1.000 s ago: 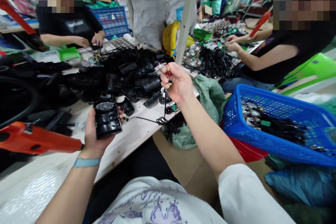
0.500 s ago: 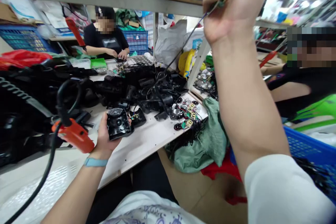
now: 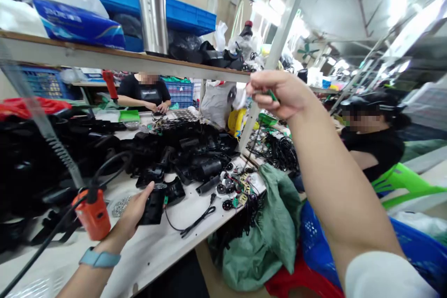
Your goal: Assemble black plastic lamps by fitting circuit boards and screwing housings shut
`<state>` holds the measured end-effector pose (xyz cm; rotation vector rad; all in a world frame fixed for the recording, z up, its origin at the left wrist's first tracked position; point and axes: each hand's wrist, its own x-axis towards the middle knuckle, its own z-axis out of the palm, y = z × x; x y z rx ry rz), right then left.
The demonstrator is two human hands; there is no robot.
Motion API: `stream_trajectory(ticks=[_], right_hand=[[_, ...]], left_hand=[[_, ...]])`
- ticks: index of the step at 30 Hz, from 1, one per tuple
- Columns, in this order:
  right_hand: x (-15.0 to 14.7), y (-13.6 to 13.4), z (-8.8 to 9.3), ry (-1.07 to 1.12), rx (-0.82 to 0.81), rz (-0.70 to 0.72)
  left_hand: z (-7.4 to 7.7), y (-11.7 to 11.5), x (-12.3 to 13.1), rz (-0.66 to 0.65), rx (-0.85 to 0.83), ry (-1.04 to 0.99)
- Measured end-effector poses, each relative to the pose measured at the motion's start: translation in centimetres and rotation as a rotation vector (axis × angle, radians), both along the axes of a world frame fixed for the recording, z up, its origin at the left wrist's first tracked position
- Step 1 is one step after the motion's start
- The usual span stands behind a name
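My left hand (image 3: 131, 214) grips a black plastic housing (image 3: 152, 207) over the white table, thumb along its top edge. Raised at the right, my right hand (image 3: 284, 93) is closed around a small green circuit board (image 3: 272, 96), whose far part the fingers hide. A dark cable (image 3: 253, 144) runs down below that hand toward a pile of wired motor parts (image 3: 240, 186). Beside the housing lies another black shell (image 3: 174, 191). A black power cord with a plug (image 3: 200, 221) rests on the table in front of it.
An orange corded tool (image 3: 92, 214) hangs by my left wrist. Black housings (image 3: 206, 167) heap across the table (image 3: 174, 237). A shelf (image 3: 115, 58) with a steel flask (image 3: 153, 14) crosses above. Green sacking (image 3: 265, 247) and a blue basket (image 3: 317, 242) stand right. Two people sit nearby.
My right hand has come down from the top edge, still holding the board. The housing in my left hand has turned and now shows a smoother side. The view has tilted upward.
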<state>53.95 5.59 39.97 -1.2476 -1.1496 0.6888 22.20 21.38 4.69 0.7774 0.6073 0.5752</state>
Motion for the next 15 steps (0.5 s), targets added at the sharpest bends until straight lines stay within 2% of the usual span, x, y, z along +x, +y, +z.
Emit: stream_trajectory(ticks=[1, 3, 6, 8, 11, 13, 14, 15], right_hand=[[-0.3, -1.0, -0.8, -0.028, -0.069, 0.044], [-1.3, -3.2, -2.9, -0.065, -0.193, 0.156], [-4.0, -6.5, -6.6, -0.053, -0.310, 0.292], [-6.2, -8.5, -9.4, -0.004, -0.380, 0.320], [-9.3, -10.6, -13.7, 0.120, -0.429, 0.314], [-11.3, -11.4, -16.6, 0.193, -0.444, 0.289], [-12.2, -11.7, -18.0, 0.218, -0.448, 0.273], [-13.1, -12.0, -19.3, 0.234, -0.451, 0.260]], left_hand=[[0.3, 0.0, -0.2, 0.006, 0.032, 0.039], [1.1, -0.3, -0.6, 0.090, 0.203, 0.245], [2.4, -1.4, -0.6, 0.177, 0.676, 0.724], [3.0, -2.3, -0.4, 0.105, 0.874, 0.879], [3.8, -4.4, -0.4, 0.105, 0.927, 0.870], [4.6, -6.2, -1.0, 0.140, 0.933, 0.720], [4.9, -7.3, -1.5, 0.081, 0.844, 0.580], [5.2, -8.5, -2.2, -0.053, 0.671, 0.439]])
